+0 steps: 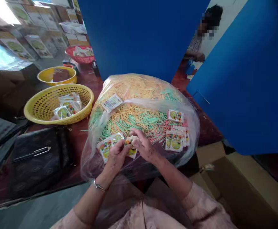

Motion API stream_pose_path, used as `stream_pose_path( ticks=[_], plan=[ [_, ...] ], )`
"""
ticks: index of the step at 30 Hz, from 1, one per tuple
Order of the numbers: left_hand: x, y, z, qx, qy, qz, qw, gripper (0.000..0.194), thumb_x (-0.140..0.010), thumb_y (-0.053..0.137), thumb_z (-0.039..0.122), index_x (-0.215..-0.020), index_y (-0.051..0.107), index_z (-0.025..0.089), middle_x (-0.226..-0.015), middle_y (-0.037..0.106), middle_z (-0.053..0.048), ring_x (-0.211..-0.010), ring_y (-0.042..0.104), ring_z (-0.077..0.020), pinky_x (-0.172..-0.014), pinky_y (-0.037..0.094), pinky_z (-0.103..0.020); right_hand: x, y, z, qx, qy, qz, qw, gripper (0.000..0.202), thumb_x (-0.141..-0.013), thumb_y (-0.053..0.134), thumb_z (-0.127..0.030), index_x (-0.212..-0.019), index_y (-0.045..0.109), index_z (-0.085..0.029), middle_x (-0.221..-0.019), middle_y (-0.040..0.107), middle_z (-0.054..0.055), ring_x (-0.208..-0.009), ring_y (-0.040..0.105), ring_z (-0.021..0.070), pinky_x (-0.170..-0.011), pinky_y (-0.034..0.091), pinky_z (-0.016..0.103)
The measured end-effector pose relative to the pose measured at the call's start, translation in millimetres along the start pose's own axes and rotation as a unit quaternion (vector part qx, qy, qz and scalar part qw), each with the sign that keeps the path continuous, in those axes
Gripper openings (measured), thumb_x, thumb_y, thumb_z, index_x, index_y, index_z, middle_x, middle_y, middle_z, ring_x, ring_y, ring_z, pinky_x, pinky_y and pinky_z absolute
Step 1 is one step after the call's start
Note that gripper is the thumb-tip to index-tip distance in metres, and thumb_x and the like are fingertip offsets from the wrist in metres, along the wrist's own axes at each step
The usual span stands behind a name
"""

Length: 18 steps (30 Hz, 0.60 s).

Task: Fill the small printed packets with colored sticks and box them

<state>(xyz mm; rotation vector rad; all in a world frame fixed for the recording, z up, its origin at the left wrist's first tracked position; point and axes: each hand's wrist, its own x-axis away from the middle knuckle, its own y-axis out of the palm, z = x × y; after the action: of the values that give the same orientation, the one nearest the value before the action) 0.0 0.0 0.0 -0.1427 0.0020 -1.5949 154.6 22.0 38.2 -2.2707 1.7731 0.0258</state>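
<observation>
My left hand (117,156) pinches a small printed packet (132,153) by its left side, at the front of a large clear plastic bag (189,114). At the packet's upper edge, my right hand (146,149) has its thumb and fingers closed together; whether a stick is between them is too small to see. Thin orange, green and pink sticks (139,119) fill the bag. More printed packets (104,149) lie just left of my left hand. To the right, a small stack of packets (174,140) and a single packet (176,115) rest on the bag. Another packet (112,102) lies at upper left.
A yellow basket (37,109) with packets stands on the left, a second yellow basket (45,76) and a red basket (81,59) behind it. A black bag (37,162) lies nearer. Blue panels (141,38) rise behind and right; beyond them is another person (196,47).
</observation>
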Motion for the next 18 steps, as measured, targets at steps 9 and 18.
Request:
stream_pose_path(
  ticks=[9, 18],
  plan=[
    [3.7, 1.7, 4.6, 0.004, -0.017, -0.009, 1.000, 0.022, -0.079, 0.057, 0.038, -0.087, 0.056, 0.017, -0.070, 0.060, 0.001, -0.063, 0.054, -0.0104, -0.059, 0.044, -0.022, 43.6, -43.1, 23.8, -0.018, 0.118, 0.256, 0.959, 0.030, -0.079, 0.055, -0.044, -0.099, 0.059, -0.021, -0.087, 0.065, 0.001, -0.072, 0.061, 0.0153, -0.066, 0.052, 0.027],
    [8.4, -43.9, -5.9, -0.189, 0.004, 0.132, 0.973, 0.020, -0.075, 0.056, 0.037, -0.085, 0.057, 0.018, -0.075, 0.062, 0.000, -0.067, 0.058, -0.0140, -0.065, 0.048, -0.026, 84.1, -144.1, 79.3, 0.347, 0.146, 0.309, 0.873, 0.041, -0.079, 0.049, -0.047, -0.101, 0.059, -0.014, -0.089, 0.064, 0.011, -0.081, 0.058, 0.0227, -0.074, 0.047, 0.036]
  ],
)
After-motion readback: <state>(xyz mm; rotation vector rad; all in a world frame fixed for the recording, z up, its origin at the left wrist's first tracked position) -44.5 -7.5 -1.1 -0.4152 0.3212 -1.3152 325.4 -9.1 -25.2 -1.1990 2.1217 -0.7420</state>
